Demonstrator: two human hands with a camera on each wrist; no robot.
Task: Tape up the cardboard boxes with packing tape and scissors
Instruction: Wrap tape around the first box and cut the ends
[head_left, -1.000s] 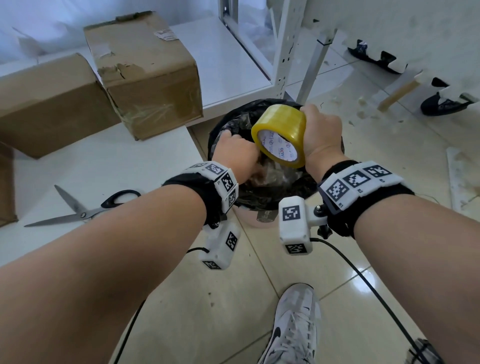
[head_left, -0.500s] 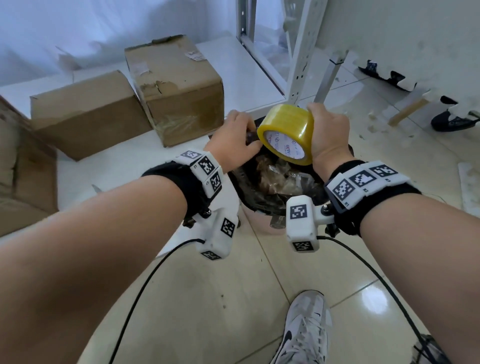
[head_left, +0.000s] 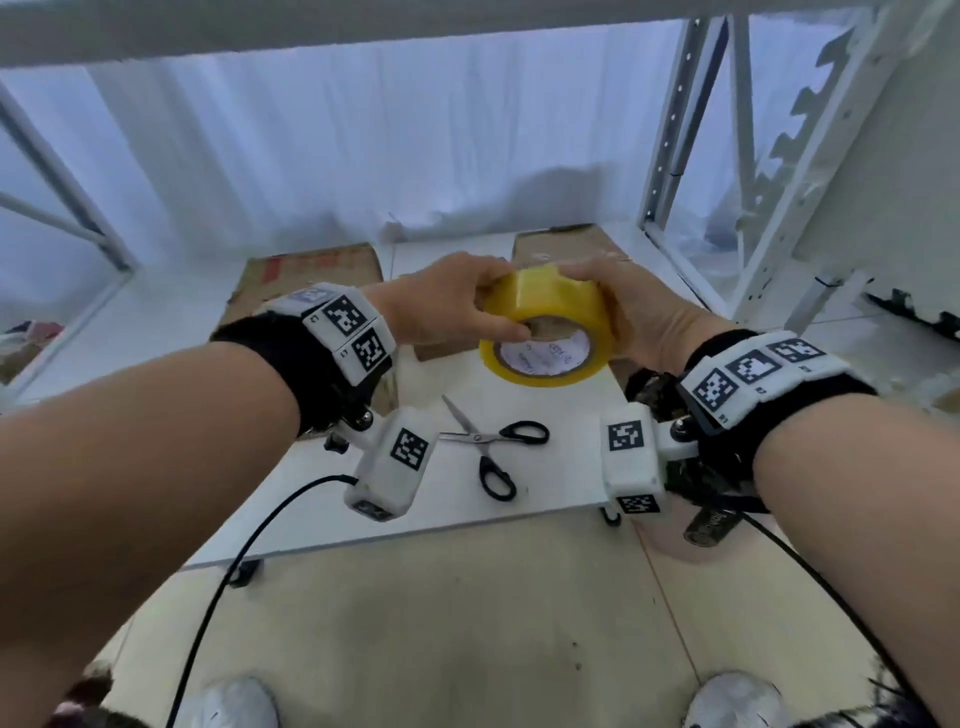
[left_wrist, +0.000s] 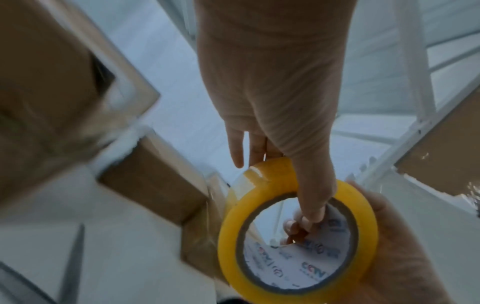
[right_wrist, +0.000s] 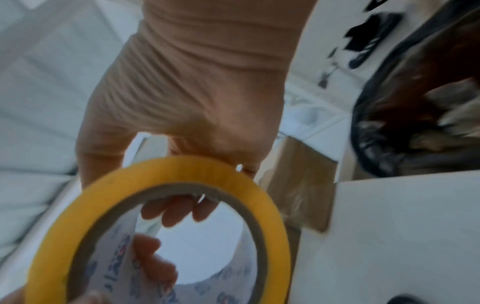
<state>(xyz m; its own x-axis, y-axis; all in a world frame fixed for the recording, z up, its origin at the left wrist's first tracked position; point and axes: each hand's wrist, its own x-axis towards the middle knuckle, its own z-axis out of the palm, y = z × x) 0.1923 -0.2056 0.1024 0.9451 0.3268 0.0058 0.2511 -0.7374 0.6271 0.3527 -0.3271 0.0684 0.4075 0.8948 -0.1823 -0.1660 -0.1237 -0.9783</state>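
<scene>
White sheeting hangs behind a low white table (head_left: 545, 467) set inside a white metal rack (head_left: 670, 119), with pale floor tiles (head_left: 441, 623) in the near part of the head view. Both hands meet above the table around a yellow tape roll (head_left: 550, 332). The left hand (head_left: 441, 306) grips it from the left — its thumb reaches into the printed white core while the fingers lie over the outer yellow band, as the left wrist view shows. The right hand (head_left: 644, 312) clasps the roll from the right, fingertips curled through the core in the right wrist view. A loose tape end (left_wrist: 253, 171) stands slightly off the roll near the left fingers.

Scissors (head_left: 493, 447) with black handles lie on the table, blades parted, near and below the roll and well apart from both hands. Two cardboard boxes sit at the far side of the table — one to the left (head_left: 311, 275), one to the right (head_left: 566, 241), both partly hidden by the hands. A black-lined bin (right_wrist: 415, 123) stands just right of the table.
</scene>
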